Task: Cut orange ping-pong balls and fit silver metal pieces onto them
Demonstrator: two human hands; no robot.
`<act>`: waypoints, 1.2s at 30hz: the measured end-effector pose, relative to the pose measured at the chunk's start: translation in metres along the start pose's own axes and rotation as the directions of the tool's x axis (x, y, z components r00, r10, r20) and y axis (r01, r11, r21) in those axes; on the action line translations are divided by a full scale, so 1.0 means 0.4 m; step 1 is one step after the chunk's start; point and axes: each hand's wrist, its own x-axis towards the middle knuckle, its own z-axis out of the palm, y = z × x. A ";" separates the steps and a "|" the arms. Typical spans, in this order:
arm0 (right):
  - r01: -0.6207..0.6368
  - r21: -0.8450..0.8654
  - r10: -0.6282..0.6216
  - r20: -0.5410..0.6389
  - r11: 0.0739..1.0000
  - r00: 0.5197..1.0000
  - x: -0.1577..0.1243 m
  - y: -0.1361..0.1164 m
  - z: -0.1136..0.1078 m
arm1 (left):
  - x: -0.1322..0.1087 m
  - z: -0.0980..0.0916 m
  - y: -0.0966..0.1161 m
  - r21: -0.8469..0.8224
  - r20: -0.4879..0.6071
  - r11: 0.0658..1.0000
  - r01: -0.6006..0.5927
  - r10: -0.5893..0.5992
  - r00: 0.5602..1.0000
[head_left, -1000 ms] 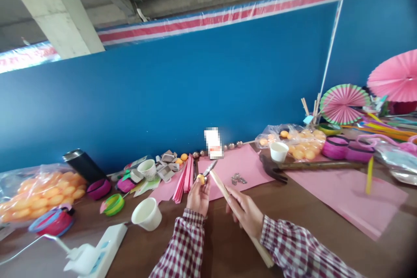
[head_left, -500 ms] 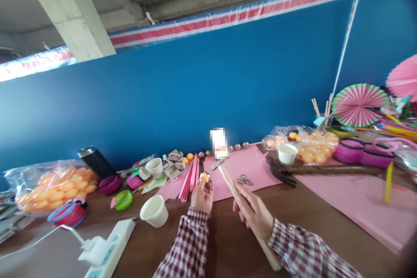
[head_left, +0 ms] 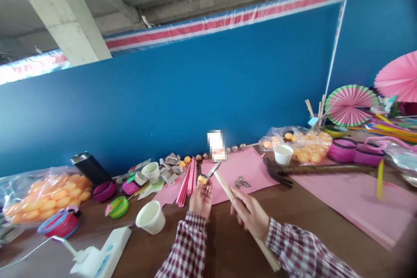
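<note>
Beside pink strips (head_left: 187,182), left grip (head_left: 200,202) pinching orange ball (head_left: 202,179); right grip (head_left: 251,215) clasping wooden-handled tool (head_left: 224,186); metal bits (head_left: 242,182) near.

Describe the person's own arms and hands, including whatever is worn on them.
The left sleeve and right sleeve are long, in a dark red and white check, and end at the wrists in cuffs of similar check. The left hand and right hand wear no gloves.

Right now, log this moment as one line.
left hand: holds small orange object | right hand: grips wooden-handled tool | nearby: small metal pieces on pink paper
</note>
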 end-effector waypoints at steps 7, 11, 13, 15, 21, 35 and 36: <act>-0.077 -0.702 -0.087 -0.194 0.708 0.977 0.040 0.030 -0.132 | -0.018 0.002 -0.020 0.101 0.107 0.994 -0.029 0.018 0.994; -0.225 -0.863 0.072 -0.216 0.453 0.974 0.046 0.040 -0.171 | -0.029 0.003 -0.038 0.195 0.167 0.980 -0.026 -0.007 0.986; -0.237 -0.887 0.123 -0.205 0.397 0.971 0.048 0.037 -0.179 | -0.036 0.003 -0.045 0.245 0.210 0.969 -0.040 -0.013 0.978; -0.233 -0.900 0.138 -0.195 0.367 0.971 0.049 0.032 -0.186 | -0.042 0.002 -0.051 0.274 0.257 0.961 -0.042 -0.031 0.966; -0.289 -0.899 0.110 -0.267 0.328 0.957 0.047 0.026 -0.215 | -0.045 -0.001 -0.059 0.339 0.292 0.941 -0.004 -0.101 0.951; -0.119 -0.787 -0.010 -0.157 0.605 0.988 0.086 0.091 -0.151 | -0.053 0.006 -0.069 0.286 0.374 0.958 -0.001 -0.110 0.921; -0.124 -0.787 -0.005 -0.159 0.604 0.987 0.087 0.093 -0.152 | -0.055 0.008 -0.070 0.285 0.380 0.958 -0.001 -0.112 0.918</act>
